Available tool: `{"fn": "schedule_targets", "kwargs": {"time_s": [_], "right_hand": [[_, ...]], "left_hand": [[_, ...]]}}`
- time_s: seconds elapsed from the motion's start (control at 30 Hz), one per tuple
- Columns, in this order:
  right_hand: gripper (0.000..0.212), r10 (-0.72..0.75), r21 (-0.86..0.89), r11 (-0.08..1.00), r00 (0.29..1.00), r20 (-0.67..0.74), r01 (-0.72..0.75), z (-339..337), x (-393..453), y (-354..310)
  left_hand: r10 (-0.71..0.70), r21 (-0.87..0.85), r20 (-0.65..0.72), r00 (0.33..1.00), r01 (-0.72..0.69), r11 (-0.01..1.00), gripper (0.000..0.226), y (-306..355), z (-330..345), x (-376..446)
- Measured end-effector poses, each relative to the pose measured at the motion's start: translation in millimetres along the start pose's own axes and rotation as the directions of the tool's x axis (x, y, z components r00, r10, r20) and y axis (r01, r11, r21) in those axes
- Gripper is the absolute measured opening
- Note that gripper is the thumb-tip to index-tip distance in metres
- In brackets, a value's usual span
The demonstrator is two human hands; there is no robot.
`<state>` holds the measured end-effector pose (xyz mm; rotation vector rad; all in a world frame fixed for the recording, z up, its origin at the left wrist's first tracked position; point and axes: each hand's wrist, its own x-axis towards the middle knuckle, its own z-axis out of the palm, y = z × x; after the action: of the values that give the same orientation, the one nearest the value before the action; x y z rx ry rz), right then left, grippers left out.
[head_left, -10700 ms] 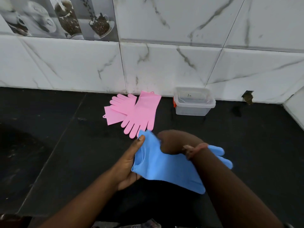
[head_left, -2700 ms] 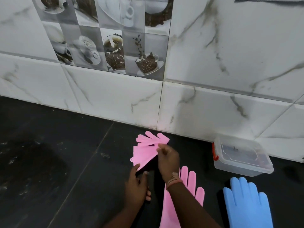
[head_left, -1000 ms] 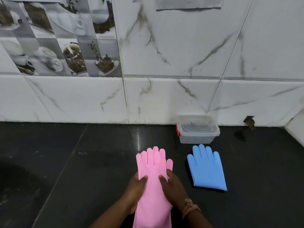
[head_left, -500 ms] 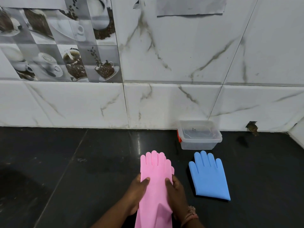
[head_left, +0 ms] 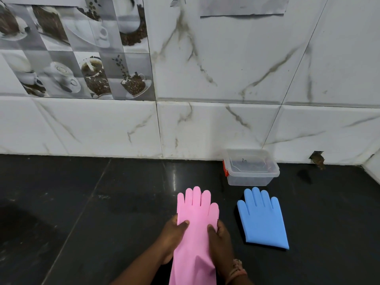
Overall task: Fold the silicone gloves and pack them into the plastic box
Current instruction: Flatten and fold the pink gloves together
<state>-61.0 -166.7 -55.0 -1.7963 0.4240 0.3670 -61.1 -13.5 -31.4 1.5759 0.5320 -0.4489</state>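
I have both hands on the pink glove point(head_left: 195, 229) near the front edge of the bench point(head_left: 86, 212). My left hand point(head_left: 172, 235) grips its left side, thumb on top; my right hand point(head_left: 221, 241) grips the right side the same way. The blue glove point(head_left: 262, 219) lies flat just beside, on the right. The plastic box point(head_left: 250, 170) stands at the back edge, against the wall tiles point(head_left: 216, 124). Left of the gloves, the bench is bare dark surface.

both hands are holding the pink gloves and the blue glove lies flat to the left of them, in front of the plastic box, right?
Not quite. The head view shows the blue glove lying flat to the right of the pink gloves, not the left. The rest stands: the left hand and right hand both hold the pink gloves, and the blue glove is in front of the plastic box.
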Motion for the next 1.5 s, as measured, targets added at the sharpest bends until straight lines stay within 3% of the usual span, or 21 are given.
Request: {"fn": "schedule_targets", "kwargs": {"time_s": [0.33, 0.53, 0.6, 0.7, 0.8, 1.07, 1.23, 1.37, 1.5], "right_hand": [[0.051, 0.127, -0.002, 0.992, 0.987, 0.101, -0.127, -6, -1, -12], [0.074, 0.163, -0.082, 0.985, 0.968, 0.19, -0.15, -23, -22, -28], [0.071, 0.23, -0.161, 0.967, 0.952, 0.202, -0.199, -31, -34, -25], [0.049, 0.295, -0.261, 0.937, 0.925, 0.238, -0.232, -36, -50, -15], [0.024, 0.258, -0.353, 0.922, 0.93, 0.261, -0.157, -38, -63, -5], [0.011, 0.142, -0.286, 0.953, 0.983, 0.113, -0.105, -38, -74, 19], [0.006, 0.113, -0.254, 0.962, 0.993, 0.039, -0.099, -37, -72, 36], [0.008, 0.013, -0.403, 0.915, 1.0, 0.008, -0.008, -30, -74, 41], [0.008, -0.101, -0.648, 0.756, 0.995, 0.023, 0.092, -26, -78, 44]], "left_hand": [[0.124, 0.29, -0.077, 0.989, -0.097, 0.952, 0.042, 6, 8, -3], [0.146, 0.141, -0.186, 0.972, -0.12, 0.983, 0.037, 0, 0, -24], [0.092, 0.049, -0.187, 0.978, -0.084, 0.995, 0.028, -9, -6, -36], [-0.007, 0.027, -0.144, 0.99, 0.011, 1.0, 0.027, -25, -11, -51], [-0.096, 0.086, -0.105, 0.99, 0.105, 0.991, 0.028, -49, -17, -64], [0.022, 0.197, -0.197, 0.98, 0.018, 0.98, 0.022, -77, -21, -77], [-0.002, 0.232, -0.192, 0.981, 0.047, 0.971, 0.017, -82, -21, -83], [0.096, 0.496, -0.202, 0.975, 0.017, 0.868, 0.019, -86, -26, -83], [0.163, 0.702, -0.154, 0.974, -0.008, 0.712, 0.031, -83, -30, -83]]}}
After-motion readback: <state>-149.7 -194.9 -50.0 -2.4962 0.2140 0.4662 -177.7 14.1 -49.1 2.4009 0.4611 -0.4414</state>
